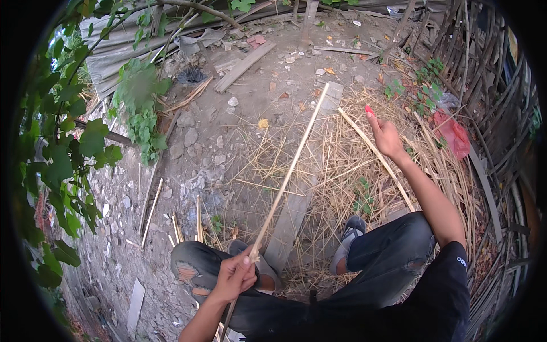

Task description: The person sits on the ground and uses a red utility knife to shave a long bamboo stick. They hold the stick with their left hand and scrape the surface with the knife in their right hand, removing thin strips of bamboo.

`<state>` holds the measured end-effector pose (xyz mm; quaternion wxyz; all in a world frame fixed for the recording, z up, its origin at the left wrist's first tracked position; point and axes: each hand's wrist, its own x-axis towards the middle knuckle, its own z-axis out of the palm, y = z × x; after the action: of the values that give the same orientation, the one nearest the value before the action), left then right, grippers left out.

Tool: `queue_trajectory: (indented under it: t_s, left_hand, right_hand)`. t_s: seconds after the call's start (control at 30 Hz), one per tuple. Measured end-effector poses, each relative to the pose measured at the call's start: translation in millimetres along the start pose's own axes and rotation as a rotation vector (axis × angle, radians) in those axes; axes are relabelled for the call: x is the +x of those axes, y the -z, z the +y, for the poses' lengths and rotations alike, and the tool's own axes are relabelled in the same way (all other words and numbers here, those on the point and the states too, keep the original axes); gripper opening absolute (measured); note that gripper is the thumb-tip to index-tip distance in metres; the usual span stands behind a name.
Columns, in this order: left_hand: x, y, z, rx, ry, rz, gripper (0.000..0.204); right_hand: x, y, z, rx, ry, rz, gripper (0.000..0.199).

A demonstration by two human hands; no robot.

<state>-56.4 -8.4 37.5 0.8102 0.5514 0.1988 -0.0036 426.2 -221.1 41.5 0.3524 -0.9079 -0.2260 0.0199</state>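
My left hand is closed around a long pale strip of split bamboo. The strip slants up and away to the right, with a pale lump at a joint just above my fingers; its darker lower end passes below my hand. My right hand is raised at the right, apart from that strip, its fingers curled. A small red thing shows at its fingertips; its kind cannot be made out. Beside this hand another pale strip slants down toward my right knee. A grey plank lies between my feet.
Thin shavings litter the ground around the plank. More strips stand beside my left knee. A red plastic bag lies near the stick fence at the right. Leafy vines hang at the left, and a loose board lies farther off.
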Motion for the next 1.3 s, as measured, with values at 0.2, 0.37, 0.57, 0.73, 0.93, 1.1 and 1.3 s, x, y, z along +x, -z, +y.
queue_trajectory:
  t_s: [0.2,0.37,0.57,0.73,0.93,1.1,1.3]
  left_hand:
    - [44,-14,25,-0.200,0.045,0.141,0.050]
    - [64,-37,40,-0.187,0.031,0.138,0.043]
    - [69,-46,32,-0.161,0.020,0.145,0.036]
    - [66,-39,33,-0.111,0.032,0.152,0.041]
    - [42,-33,33,-0.062,0.056,0.088,0.045]
    - [-2,-26,6,-0.068,0.169,0.040,0.047]
    - [-50,-1,-29,0.067,-0.056,-0.085,0.044]
  right_hand:
    - [-81,-9,-119,0.079,0.383,-0.498,0.065]
    - [-135,-28,-155,0.022,0.641,-0.697,0.060]
    - [-142,-35,-162,-0.072,0.596,-0.724,0.060]
    - [-138,-45,-156,-0.123,0.665,-0.579,0.059]
    - [-82,-25,-143,-0.076,0.308,-0.416,0.069]
    - [-26,-14,-76,-0.095,0.093,-0.147,0.074]
    - [-4,25,-15,-0.097,0.040,0.125,0.070]
